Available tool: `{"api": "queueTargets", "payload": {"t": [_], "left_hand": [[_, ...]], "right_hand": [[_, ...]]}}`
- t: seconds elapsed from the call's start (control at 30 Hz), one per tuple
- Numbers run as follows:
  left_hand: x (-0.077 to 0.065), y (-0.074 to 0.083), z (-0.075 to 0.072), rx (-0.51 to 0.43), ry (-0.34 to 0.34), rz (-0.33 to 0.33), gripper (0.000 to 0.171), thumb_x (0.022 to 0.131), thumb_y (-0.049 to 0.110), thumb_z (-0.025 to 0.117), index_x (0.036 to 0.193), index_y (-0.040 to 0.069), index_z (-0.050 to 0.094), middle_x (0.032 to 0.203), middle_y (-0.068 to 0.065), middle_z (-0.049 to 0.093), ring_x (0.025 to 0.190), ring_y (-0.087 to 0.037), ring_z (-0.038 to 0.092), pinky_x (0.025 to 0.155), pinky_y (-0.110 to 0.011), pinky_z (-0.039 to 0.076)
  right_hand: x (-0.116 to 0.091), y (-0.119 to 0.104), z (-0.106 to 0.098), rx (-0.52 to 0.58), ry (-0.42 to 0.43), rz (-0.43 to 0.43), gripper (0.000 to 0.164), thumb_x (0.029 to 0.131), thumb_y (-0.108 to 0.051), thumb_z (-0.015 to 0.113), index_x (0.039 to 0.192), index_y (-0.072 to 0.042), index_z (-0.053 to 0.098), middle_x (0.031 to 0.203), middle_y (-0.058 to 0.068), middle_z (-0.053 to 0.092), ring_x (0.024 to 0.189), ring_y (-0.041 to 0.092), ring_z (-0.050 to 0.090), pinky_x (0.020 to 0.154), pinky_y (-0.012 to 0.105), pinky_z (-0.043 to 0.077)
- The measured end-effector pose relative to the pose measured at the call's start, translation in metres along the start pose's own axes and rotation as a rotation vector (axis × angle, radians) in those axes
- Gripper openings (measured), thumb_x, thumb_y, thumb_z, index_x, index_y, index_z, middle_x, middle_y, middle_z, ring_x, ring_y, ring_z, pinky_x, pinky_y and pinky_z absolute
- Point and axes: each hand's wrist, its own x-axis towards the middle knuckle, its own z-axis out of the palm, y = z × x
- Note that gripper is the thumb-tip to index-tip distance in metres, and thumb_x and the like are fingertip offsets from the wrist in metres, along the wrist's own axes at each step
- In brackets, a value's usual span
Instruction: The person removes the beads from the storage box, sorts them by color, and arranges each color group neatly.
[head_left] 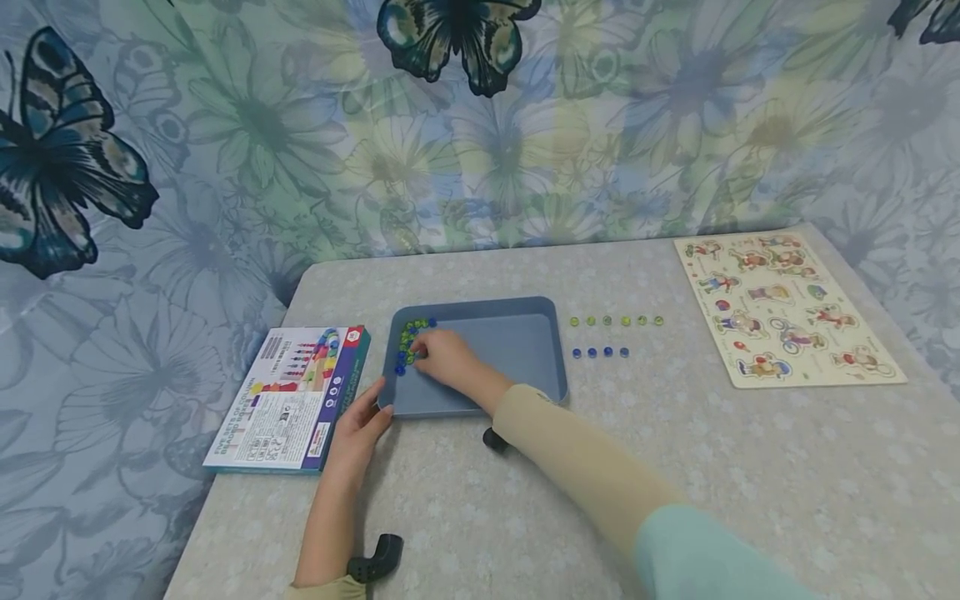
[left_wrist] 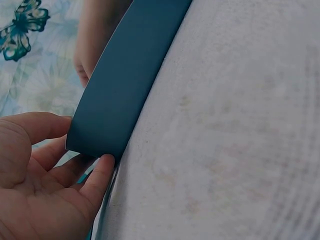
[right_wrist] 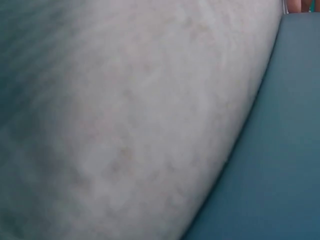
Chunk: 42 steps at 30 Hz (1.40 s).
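A shallow grey-blue tray (head_left: 487,404) lies on the table with small green and blue beads (head_left: 408,336) gathered along its left side. My left hand (head_left: 360,427) holds the tray's near left corner; in the left wrist view, the fingers (left_wrist: 100,177) and thumb press around that corner. My right hand (head_left: 448,357) reaches in over the tray, fingers curled down, its fingertips right at the beads. I cannot tell whether a bead is between them. Right of the tray lie a row of green beads (head_left: 607,321) and, nearer, a shorter row of blue beads (head_left: 592,352).
A printed game box (head_left: 281,400) lies flat to the left of the tray, close to my left hand. At the far right is a cream board (head_left: 795,317) with cartoon figures. Behind the table (head_left: 600,483) hangs a flowered cloth (head_left: 510,183) with butterflies.
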Motion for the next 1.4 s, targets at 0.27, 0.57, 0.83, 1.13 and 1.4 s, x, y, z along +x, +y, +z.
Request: {"api": "queueTargets", "payload": {"t": [0.27, 0.57, 0.83, 1.13, 1.4], "left_hand": [[0.001, -0.001, -0.001, -0.004, 0.006, -0.015, 0.051, 0.096, 0.025, 0.053, 0.144, 0.024, 0.037, 0.152, 0.002, 0.026, 0.139, -0.024, 0.023, 0.109, -0.043, 0.027], [-0.01, 0.021, 0.002, -0.035, -0.015, -0.039, 0.051, 0.097, 0.017, 0.05, 0.145, 0.017, 0.035, 0.153, -0.002, 0.025, 0.14, -0.026, 0.021, 0.11, -0.044, 0.025], [-0.009, 0.017, 0.002, -0.021, -0.004, -0.025, 0.05, 0.097, 0.019, 0.05, 0.145, 0.019, 0.036, 0.152, 0.0, 0.026, 0.14, -0.024, 0.022, 0.11, -0.043, 0.024], [0.0, 0.001, -0.001, -0.011, 0.003, 0.007, 0.05, 0.096, 0.023, 0.052, 0.144, 0.023, 0.037, 0.151, 0.003, 0.027, 0.139, -0.023, 0.023, 0.109, -0.043, 0.027], [0.0, 0.001, 0.0, -0.027, 0.002, -0.011, 0.051, 0.096, 0.023, 0.053, 0.144, 0.023, 0.037, 0.152, 0.002, 0.026, 0.139, -0.023, 0.023, 0.109, -0.042, 0.028]], "right_hand": [[0.005, -0.005, 0.004, -0.065, -0.003, -0.013, 0.024, 0.086, -0.024, 0.068, 0.108, -0.014, 0.068, 0.097, -0.003, 0.066, 0.089, 0.009, 0.06, 0.075, 0.022, 0.048], [0.008, -0.011, 0.009, -0.148, -0.018, -0.013, 0.017, 0.088, -0.023, 0.065, 0.102, -0.015, 0.07, 0.095, -0.004, 0.066, 0.087, 0.009, 0.06, 0.074, 0.023, 0.049], [0.006, -0.014, 0.012, -0.159, -0.023, -0.03, 0.016, 0.085, -0.02, 0.068, 0.1, -0.013, 0.069, 0.094, -0.003, 0.067, 0.085, 0.01, 0.062, 0.072, 0.022, 0.05], [-0.004, -0.002, -0.005, 0.01, -0.026, -0.085, 0.017, 0.086, -0.016, 0.066, 0.101, -0.01, 0.069, 0.091, -0.003, 0.066, 0.077, 0.007, 0.059, 0.068, 0.02, 0.048], [-0.029, 0.012, -0.049, 0.201, -0.023, -0.185, 0.015, 0.087, -0.012, 0.063, 0.1, -0.007, 0.068, 0.092, 0.0, 0.067, 0.082, 0.01, 0.061, 0.07, 0.02, 0.049]]}}
